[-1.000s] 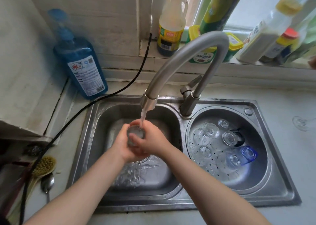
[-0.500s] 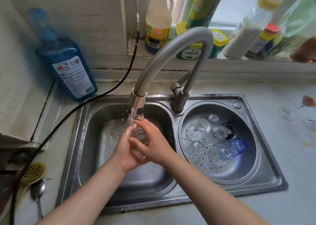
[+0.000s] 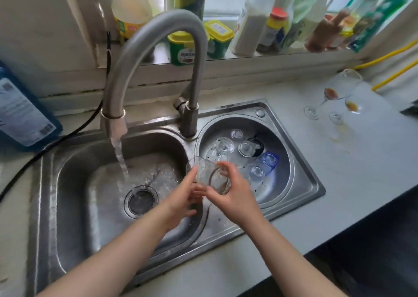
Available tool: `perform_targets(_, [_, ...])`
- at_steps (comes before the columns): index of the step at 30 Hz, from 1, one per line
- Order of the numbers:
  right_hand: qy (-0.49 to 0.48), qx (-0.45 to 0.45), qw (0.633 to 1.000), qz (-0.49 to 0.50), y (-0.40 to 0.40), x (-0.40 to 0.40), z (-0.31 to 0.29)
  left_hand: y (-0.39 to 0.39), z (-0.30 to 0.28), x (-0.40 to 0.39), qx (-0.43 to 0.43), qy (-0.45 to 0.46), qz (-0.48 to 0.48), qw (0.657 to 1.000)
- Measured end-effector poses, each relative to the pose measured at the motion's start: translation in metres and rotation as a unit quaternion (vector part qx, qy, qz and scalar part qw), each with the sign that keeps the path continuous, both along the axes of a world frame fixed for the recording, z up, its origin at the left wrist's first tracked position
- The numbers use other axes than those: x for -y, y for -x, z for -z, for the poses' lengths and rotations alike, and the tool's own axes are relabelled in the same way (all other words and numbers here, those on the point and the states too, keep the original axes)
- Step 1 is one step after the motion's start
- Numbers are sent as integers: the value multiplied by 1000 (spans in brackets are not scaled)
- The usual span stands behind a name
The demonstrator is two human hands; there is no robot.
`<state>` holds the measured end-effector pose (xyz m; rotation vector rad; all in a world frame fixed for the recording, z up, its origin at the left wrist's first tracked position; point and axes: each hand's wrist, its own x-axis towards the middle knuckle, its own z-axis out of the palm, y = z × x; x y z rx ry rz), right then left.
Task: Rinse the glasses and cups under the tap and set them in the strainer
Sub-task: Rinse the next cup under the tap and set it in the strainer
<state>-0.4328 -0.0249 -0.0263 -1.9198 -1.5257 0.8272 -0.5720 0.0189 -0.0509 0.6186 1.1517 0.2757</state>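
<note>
While water runs, left hand (image 3: 181, 203) and right hand (image 3: 235, 196) both gripping tilted glass (image 3: 207, 172).

Sink (image 3: 67, 183) brushed steel, wet sheen. Tap (image 3: 158, 25) matt metal. Glass (image 3: 208, 172) clear, glossy. Tabletop (image 3: 339, 161) pale, smooth, matt.

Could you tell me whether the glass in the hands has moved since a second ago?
Yes. The glass has moved right, out from under the tap stream, toward the strainer.
</note>
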Motion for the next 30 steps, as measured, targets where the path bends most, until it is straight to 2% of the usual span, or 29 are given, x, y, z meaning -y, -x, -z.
perform_targets(2, [16, 16, 999, 49, -29, 8, -10, -12, 5, 3, -83, -105, 28, 991])
perform_targets(3, [25, 24, 997, 66, -45, 13, -15, -16, 10, 5, -128, -184, 58, 973])
perform_targets(6, [81, 48, 991, 97, -86, 26, -25, -27, 20, 5, -237, -370, 174, 881])
perform_targets(10, [140, 76, 983, 94, -117, 21, -19, -51, 29, -10, -304, -468, 241, 794])
perform_targets(14, [187, 96, 977, 34, -128, 4, 0, -82, 47, -35, -358, -475, 319, 738])
perform_targets(19, [216, 105, 968, -69, -138, -20, 30, -121, 73, -50, -413, -415, 397, 707])
perform_targets(24, [233, 110, 955, -147, -146, -33, 58, -140, 94, -49, -455, -401, 443, 660])
perform_targets(30, [243, 147, 940, -190, -145, -40, 76, -137, 95, -51, -473, -414, 412, 660])
